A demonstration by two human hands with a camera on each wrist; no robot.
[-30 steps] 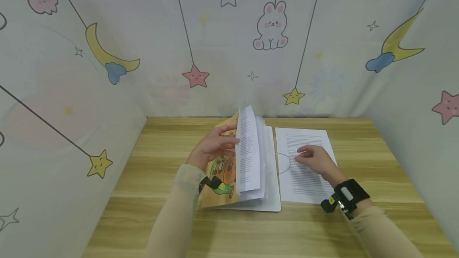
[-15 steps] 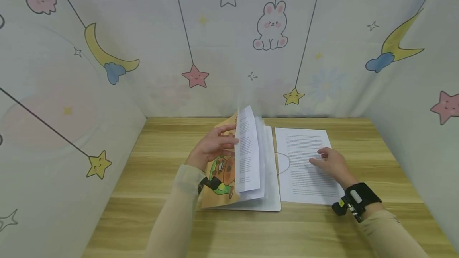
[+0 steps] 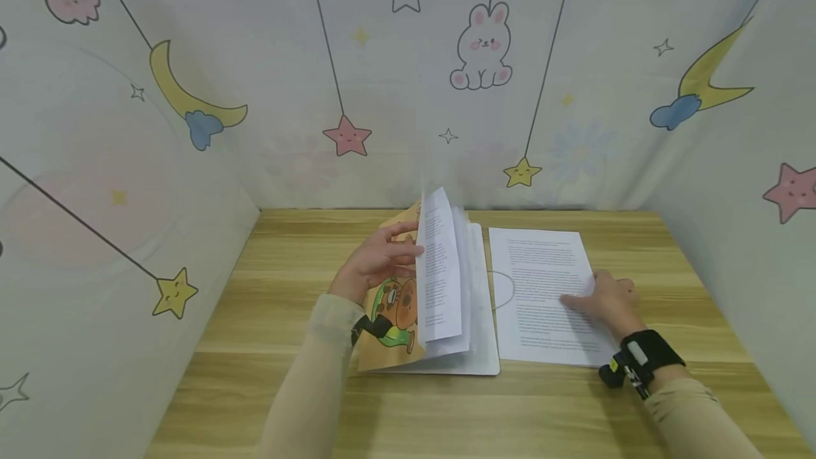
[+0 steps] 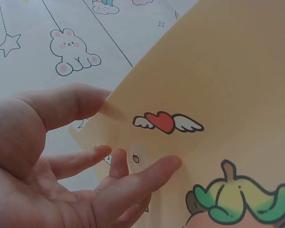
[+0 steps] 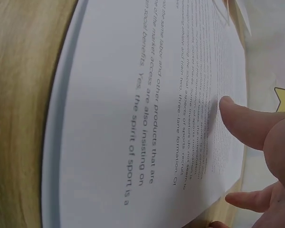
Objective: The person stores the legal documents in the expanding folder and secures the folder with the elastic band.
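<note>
A folder with a tan cartoon cover [image 3: 398,310] stands partly opened at the centre, with printed pages [image 3: 442,268] fanned inside it. My left hand [image 3: 380,261] holds the raised cover near its edge. In the left wrist view, the thumb reaches that edge and the other fingers lie over the outer face, by a small metal stud [image 4: 136,158]. To the right lies a printed stack of paper [image 3: 542,303]. My right hand [image 3: 608,299] is at its right edge, thumb out over the text, other fingers past the edge. The right wrist view shows the thumb [image 5: 244,123] extended.
A thin elastic loop [image 3: 506,289] sticks out from the folder onto the paper. The wooden table [image 3: 433,416] is bounded by a cartoon-printed back wall [image 3: 401,91] and side walls. Each wrist wears a strapped camera.
My right hand has moved from over the middle of the paper to its right edge, the thumb now spread apart. The left hand and folder stay nearly still.
</note>
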